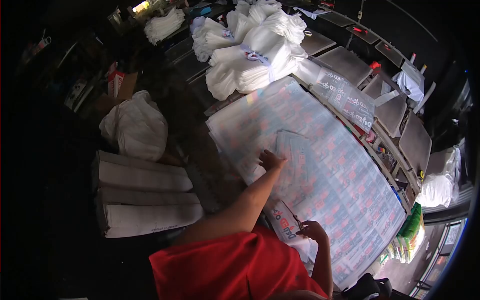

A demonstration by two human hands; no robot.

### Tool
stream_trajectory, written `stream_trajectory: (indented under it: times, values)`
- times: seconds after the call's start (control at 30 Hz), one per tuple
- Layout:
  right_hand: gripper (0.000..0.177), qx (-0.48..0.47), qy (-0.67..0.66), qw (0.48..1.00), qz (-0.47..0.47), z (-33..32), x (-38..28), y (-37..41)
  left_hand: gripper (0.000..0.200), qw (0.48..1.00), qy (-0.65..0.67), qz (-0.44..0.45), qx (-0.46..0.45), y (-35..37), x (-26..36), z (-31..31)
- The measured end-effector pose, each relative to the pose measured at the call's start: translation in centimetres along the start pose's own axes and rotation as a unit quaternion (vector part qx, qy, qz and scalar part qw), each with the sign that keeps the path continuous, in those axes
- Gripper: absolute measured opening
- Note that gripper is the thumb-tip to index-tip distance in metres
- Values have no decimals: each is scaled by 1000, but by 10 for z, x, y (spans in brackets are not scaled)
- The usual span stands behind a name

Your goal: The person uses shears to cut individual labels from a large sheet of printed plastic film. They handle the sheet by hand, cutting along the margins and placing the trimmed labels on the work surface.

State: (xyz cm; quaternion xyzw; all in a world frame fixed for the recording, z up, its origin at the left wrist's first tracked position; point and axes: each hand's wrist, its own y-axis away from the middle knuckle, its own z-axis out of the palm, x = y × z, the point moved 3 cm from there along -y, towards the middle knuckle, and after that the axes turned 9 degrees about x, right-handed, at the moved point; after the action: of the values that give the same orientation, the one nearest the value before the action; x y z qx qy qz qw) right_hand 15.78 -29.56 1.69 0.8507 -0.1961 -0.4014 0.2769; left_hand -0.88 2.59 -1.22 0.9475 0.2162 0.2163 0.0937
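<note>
Printed sheet: its folded edge with bold lettering [285,223] is lying at the near side of the broad patterned layer [330,195], close to the red clothing [215,265]; it is looking thin, light and floppy, likely creasing easily, so a flat hold near the edge should suit it.
Long cartons: two [145,175] [152,215] are lying side by side at far left, their contents hidden.
White bag: it [137,125] is bulging beyond the cartons; I cannot tell what is filling it.
Open box: a small cardboard one [128,86] is standing behind the bag, its inside too dark to read.
Left hand: it [271,160] is reaching the small stack of pieces [295,147]; I cannot tell how far open it is or whether it is gripping.
Right hand: its fingers [314,231] are closing around a slender dark tool [295,216], perhaps scissors, beside the lettering.
Clear bag: it [440,185] is holding something white at far right.
</note>
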Motion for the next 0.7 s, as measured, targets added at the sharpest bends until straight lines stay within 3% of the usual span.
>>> stream_trajectory:
  times: [0.07, 0.1, 0.17, 0.23, 0.27, 0.3, 0.37, 0.43, 0.47, 0.57, 0.63, 0.7]
  values:
    - [65, -5, -43, 999, 27, -21, 3, 9, 108, 999, 11, 3, 47, 7, 19, 8]
    - [64, -56, -118, 991, 0, 46, -23, -7, 108, 996, -54, -1, 74, -27, -37, -20]
    - [53, -13, -74, 997, -20, 30, -1, -14, 111, 999, -45, 8, 29, -25, -16, -2]
    - [42, -39, -88, 995, -34, 17, -3, -29, 116, 999, 19, 11, 50, -44, -5, 23]
    - [34, -17, -29, 997, -76, 25, 10, -39, 120, 998, 12, 60, 20, -55, -8, 35]
    - [40, -50, -35, 997, -37, 17, -3, -28, 108, 991, 27, 86, 95, -47, -5, 35]
    - [55, 41, -5, 998, -38, 11, -12, -11, 79, 982, 86, 128, 106, -50, 15, 14]
    - [59, 9, -29, 999, 23, 6, -17, 4, 81, 962, 113, 245, 53, -81, 23, 28]
    - [63, -27, -52, 996, 66, 8, -17, 4, 81, 961, 110, 247, 48, -93, 31, 26]
    - [67, -16, -75, 994, 83, 20, -13, 7, 83, 943, 22, 330, 19, -111, 60, 15]
    - [66, 5, -69, 995, 68, 21, -13, 9, 86, 892, -52, 448, -19, -126, 82, 19]
    - [66, 20, -61, 997, 47, 20, -21, 7, 92, 869, -37, 490, -58, -137, 95, 29]
